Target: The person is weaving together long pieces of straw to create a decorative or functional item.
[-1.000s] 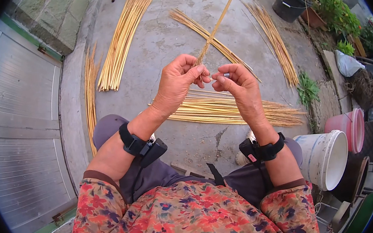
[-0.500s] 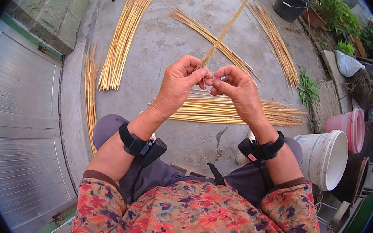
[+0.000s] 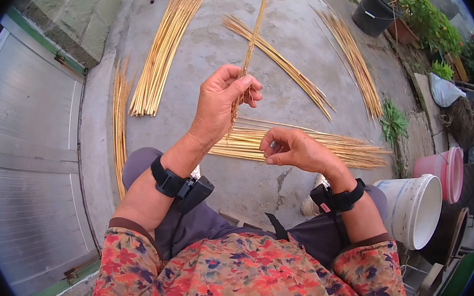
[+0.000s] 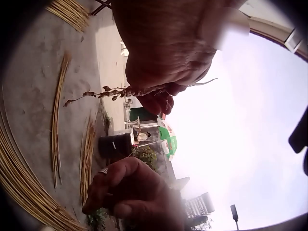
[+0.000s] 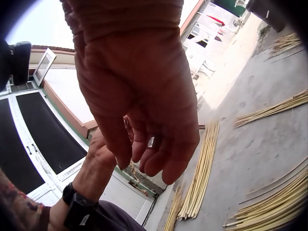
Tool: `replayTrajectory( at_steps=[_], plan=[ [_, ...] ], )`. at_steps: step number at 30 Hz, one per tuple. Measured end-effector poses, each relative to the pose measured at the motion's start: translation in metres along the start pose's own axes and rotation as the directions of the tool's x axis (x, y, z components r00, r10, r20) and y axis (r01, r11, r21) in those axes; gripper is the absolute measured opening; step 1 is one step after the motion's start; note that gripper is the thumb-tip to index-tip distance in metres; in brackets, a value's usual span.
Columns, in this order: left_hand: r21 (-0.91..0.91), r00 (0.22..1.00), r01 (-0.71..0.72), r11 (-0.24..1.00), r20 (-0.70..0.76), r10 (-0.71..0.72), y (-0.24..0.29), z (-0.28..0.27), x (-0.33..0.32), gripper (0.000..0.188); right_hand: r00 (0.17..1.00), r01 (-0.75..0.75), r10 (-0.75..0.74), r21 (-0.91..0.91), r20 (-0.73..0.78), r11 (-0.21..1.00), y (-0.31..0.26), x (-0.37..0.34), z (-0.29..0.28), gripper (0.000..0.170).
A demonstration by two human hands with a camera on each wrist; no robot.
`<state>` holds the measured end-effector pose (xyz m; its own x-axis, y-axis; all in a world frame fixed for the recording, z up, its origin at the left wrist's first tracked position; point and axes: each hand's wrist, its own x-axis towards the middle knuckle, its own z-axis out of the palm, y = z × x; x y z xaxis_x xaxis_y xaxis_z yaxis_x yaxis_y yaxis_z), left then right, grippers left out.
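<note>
My left hand (image 3: 218, 101) grips a long dry stalk (image 3: 255, 34) between thumb and curled fingers. The stalk rises away from me, and its ragged seed head (image 3: 234, 111) hangs below the palm. In the left wrist view, small husks show along the seed head (image 4: 98, 94). To the right and lower, my right hand (image 3: 300, 149) hovers apart from the stalk. Its fingers are loosely bent with nothing seen between them, and a silver metal band (image 5: 151, 142) sits on one finger. Beneath both hands lies a spread bundle of stalks (image 3: 348, 151) on the concrete.
More stalk bundles lie on the ground: a thick one (image 3: 168, 52) at left, a thin one (image 3: 286, 63) ahead, another (image 3: 354, 57) at right. A white bucket (image 3: 393, 204), a pink bucket (image 3: 433, 172) and a black bucket (image 3: 372, 12) line the right side. A metal door (image 3: 25, 140) stands left.
My right hand has come away from the seed head, moving down and right. The stalk in my left hand has swung more upright, and its seed head now hangs below the palm.
</note>
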<state>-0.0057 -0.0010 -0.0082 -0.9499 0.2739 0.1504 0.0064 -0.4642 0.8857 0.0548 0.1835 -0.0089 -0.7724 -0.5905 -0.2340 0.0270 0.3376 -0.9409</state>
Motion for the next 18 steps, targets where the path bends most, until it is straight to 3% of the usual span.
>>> replayTrajectory(
  at_steps=[4, 6, 7, 8, 10, 12, 13, 14, 18],
  plan=[
    [-0.088, 0.99, 0.135, 0.987, -0.015, -0.137, -0.002, -0.01, -0.002, 0.009, 0.999, 0.018, -0.019, 0.043, 0.037, 0.999, 0.015, -0.004, 0.005, 0.014],
    [-0.086, 0.985, 0.172, 0.981, -0.003, -0.173, -0.004, -0.009, -0.002, 0.01, 0.952, -0.036, 0.123, 0.295, -0.281, 0.955, 0.011, 0.001, -0.009, 0.016],
    [-0.05, 0.969, 0.246, 0.968, 0.024, -0.245, -0.006, -0.007, -0.003, 0.01, 0.917, 0.062, 0.08, 0.337, -0.391, 0.939, 0.01, 0.003, -0.014, 0.02],
    [-0.01, 0.947, 0.318, 0.948, 0.051, -0.317, -0.008, -0.005, -0.003, 0.01, 0.917, 0.058, 0.084, 0.338, -0.39, 0.94, 0.008, 0.007, -0.016, 0.02],
    [-0.003, 0.916, 0.395, 0.919, 0.079, -0.393, -0.014, 0.001, -0.006, 0.011, 0.834, 0.198, 0.082, 0.435, -0.546, 0.879, 0.002, 0.012, -0.015, 0.027],
    [-0.013, 0.836, 0.513, 0.858, 0.237, -0.496, -0.022, 0.007, -0.01, 0.012, 0.829, 0.188, 0.123, 0.479, -0.545, 0.857, 0.004, 0.015, -0.016, 0.032],
    [-0.028, 0.822, 0.521, 0.853, 0.285, -0.492, -0.023, 0.011, -0.012, 0.016, 0.878, 0.192, 0.098, 0.532, -0.469, 0.824, 0.008, 0.015, -0.017, 0.033],
    [-0.033, 0.817, 0.529, 0.848, 0.289, -0.498, -0.023, 0.014, -0.012, 0.016, 0.919, 0.19, 0.066, 0.584, -0.389, 0.789, 0.01, 0.015, -0.018, 0.034],
    [0.037, 0.776, 0.577, 0.816, 0.285, -0.562, -0.014, 0.015, -0.01, 0.027, 0.902, 0.279, 0.035, 0.644, -0.43, 0.712, 0.02, 0.015, -0.028, 0.024]
  ],
)
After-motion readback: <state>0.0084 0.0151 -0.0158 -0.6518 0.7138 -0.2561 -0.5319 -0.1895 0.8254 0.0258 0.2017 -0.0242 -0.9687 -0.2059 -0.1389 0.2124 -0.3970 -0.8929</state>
